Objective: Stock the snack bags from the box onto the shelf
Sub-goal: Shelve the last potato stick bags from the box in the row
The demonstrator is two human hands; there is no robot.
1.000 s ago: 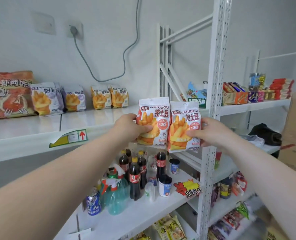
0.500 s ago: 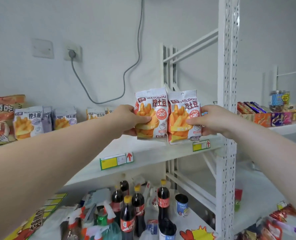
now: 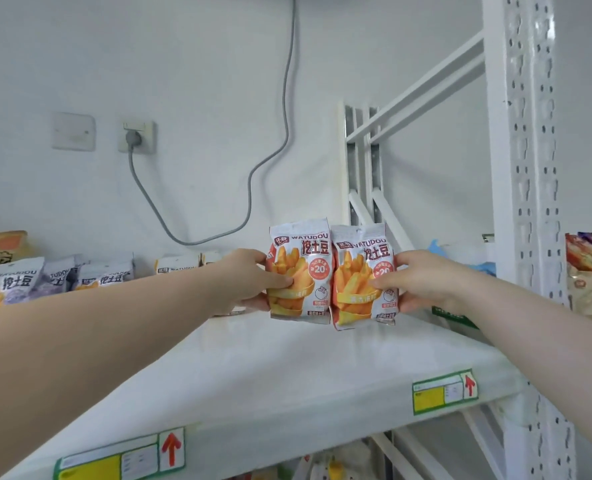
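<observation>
Gripping one bag [image 3: 301,271], my left hand [image 3: 249,282] sits beside my right hand [image 3: 422,284], which grips the other bag [image 3: 360,282], over the shelf [image 3: 287,375].

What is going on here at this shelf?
A person is stocking a white shelf. The left hand grips one snack bag and the right hand grips a second bag; both are upright, side by side, low over the shelf board. Whether they rest on it is unclear. More bags of this brand line the wall at the left.
</observation>
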